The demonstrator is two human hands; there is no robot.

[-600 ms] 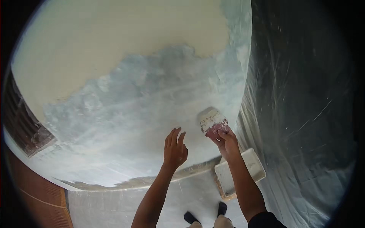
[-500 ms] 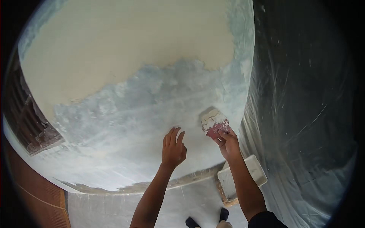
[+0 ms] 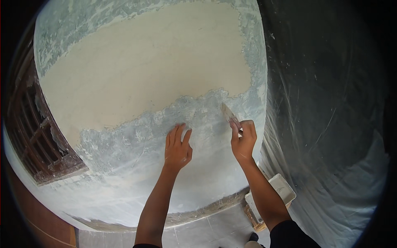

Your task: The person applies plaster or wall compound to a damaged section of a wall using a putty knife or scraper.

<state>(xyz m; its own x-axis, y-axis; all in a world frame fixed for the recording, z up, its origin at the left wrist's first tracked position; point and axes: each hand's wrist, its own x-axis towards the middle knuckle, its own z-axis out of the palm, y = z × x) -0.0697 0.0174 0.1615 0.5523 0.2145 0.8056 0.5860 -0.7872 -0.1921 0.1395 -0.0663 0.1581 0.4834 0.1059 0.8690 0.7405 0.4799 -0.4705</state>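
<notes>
In front of me stands a blue-grey wall [image 3: 124, 151] with a broad, smooth patch of cream plaster [image 3: 153, 66] on its upper part. My right hand [image 3: 244, 138] pinches a flat reddish putty spreader [image 3: 230, 117], caked with pale filler. The spreader is turned nearly edge-on, its tip just below the patch's ragged lower border; whether it touches the wall I cannot tell. To its left, my left hand [image 3: 178, 146] is open, fingers stretched toward the bare wall surface and holding nothing. Its palm is hidden.
A whitish, plaster-smeared tub [image 3: 283, 191] stands low at the right, partly behind my right forearm. Clear plastic sheeting [image 3: 326, 157] hangs along the right side. A dark wooden window grille [image 3: 43, 128] is at the left. Grey floor tiles [image 3: 194, 231] and a foot show below.
The view has tilted, showing more of the wall's upper part. My right hand has risen and turned the spreader from face-on to nearly edge-on. The left hand stays open, slightly higher and farther left.
</notes>
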